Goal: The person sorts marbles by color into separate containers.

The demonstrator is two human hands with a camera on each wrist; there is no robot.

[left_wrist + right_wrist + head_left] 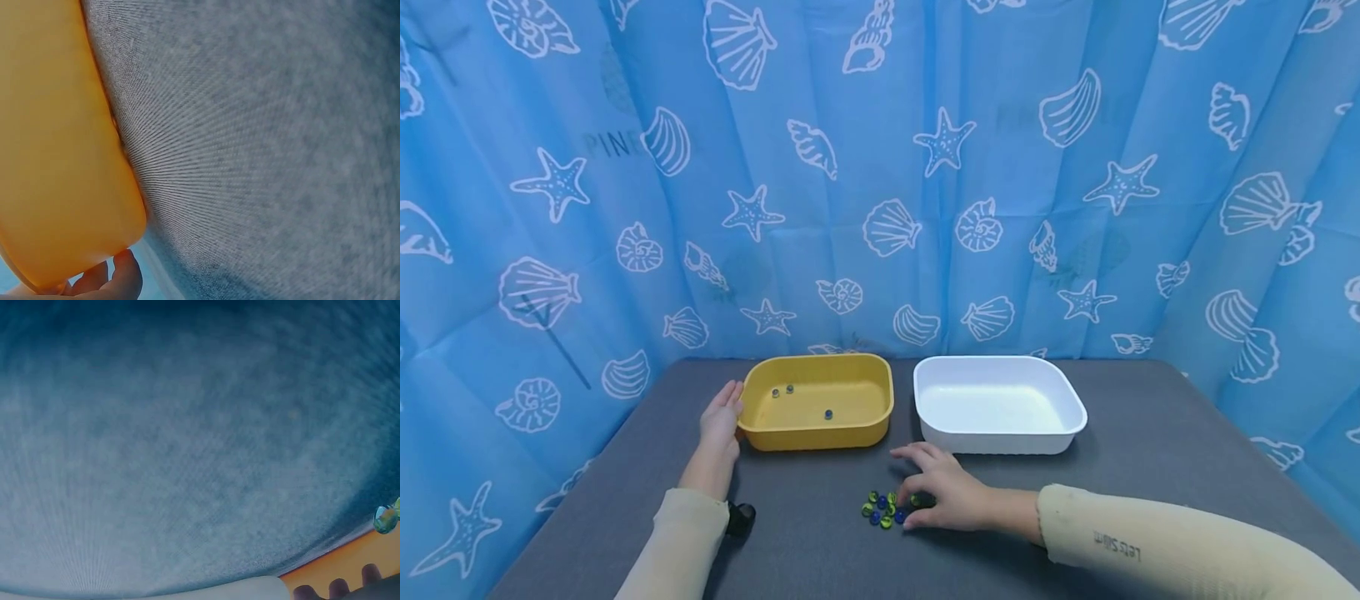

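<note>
On the grey table lies a cluster of glass marbles (882, 502), several blue and several with yellow-green swirls. My right hand (946, 493) is over its right side, fingers bent and spread, thumb and index fingertips apart at a blue marble (899, 517). Its palm partly hides other marbles. My left hand (720, 423) rests against the left side of a yellow tray (820, 439), its fingers (127, 275) touching the end wall. Three small dark marbles sit inside that tray, one toward the front (828, 414) and two at the back left.
A white tray (1000, 443) stands right of the yellow one, a narrow gap between them. Behind the table (805, 533) hangs a blue curtain (880, 183) with shell prints. A black wrist device (741, 520) sits at the left sleeve.
</note>
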